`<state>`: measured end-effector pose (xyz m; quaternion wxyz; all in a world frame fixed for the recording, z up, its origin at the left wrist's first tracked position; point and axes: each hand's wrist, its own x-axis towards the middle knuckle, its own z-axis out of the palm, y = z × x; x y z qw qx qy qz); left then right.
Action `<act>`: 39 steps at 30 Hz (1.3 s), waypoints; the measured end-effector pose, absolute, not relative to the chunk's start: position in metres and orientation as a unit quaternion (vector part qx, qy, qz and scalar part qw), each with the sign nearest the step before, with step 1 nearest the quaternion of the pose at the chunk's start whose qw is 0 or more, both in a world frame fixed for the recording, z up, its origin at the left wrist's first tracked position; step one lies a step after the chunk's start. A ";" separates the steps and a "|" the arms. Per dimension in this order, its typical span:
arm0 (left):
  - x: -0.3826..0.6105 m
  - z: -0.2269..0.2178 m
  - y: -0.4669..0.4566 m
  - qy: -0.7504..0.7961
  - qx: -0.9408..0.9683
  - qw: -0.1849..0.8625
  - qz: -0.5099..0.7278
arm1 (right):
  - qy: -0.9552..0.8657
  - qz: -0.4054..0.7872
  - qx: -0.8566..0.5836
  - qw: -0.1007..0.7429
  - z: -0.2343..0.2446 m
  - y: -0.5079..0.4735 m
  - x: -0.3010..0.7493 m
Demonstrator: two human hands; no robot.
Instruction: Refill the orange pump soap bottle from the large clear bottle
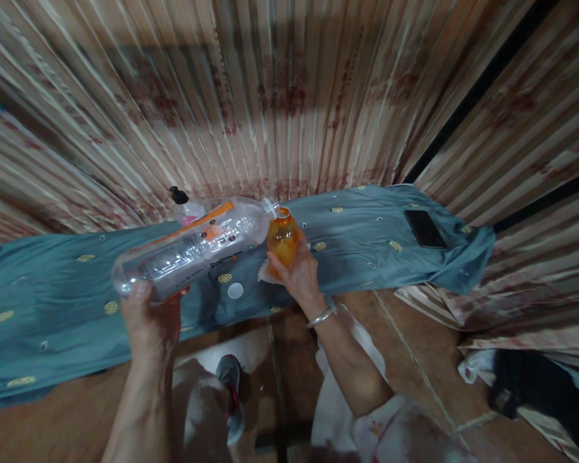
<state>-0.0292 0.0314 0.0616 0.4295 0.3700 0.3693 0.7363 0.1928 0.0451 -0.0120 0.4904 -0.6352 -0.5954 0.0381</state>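
Note:
Tilted over the cloth is a large clear plastic bottle (193, 251) with an orange label, gripped near its base by my left hand (152, 318). Its neck points right and meets the mouth of a small amber bottle (283, 241); whether the rims touch I cannot tell. My right hand (299, 276) is wrapped round the amber bottle, with something pale like a tissue under the fingers. A round white cap (235, 290) lies on the blue-green cloth (352, 257) between my hands. How much liquid either bottle holds is hard to make out.
Behind the large bottle stands a pump bottle (186, 207) with a black top. A black phone (424, 229) lies at the cloth's right end. Patterned curtains (289, 96) hang along the back, and dark clothing (540, 392) lies at lower right.

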 end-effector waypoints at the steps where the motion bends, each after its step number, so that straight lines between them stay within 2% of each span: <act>1: -0.029 0.061 0.032 0.369 0.370 0.430 0.736 | -0.594 0.037 -0.635 0.492 -0.013 0.045 0.193; 16: -0.028 0.063 0.032 0.363 0.384 0.428 0.734 | -0.603 -0.014 -0.619 0.502 -0.020 0.048 0.193; 39: -0.024 0.064 0.032 0.376 0.380 0.424 0.730 | -0.603 -0.028 -0.623 0.497 -0.022 0.048 0.195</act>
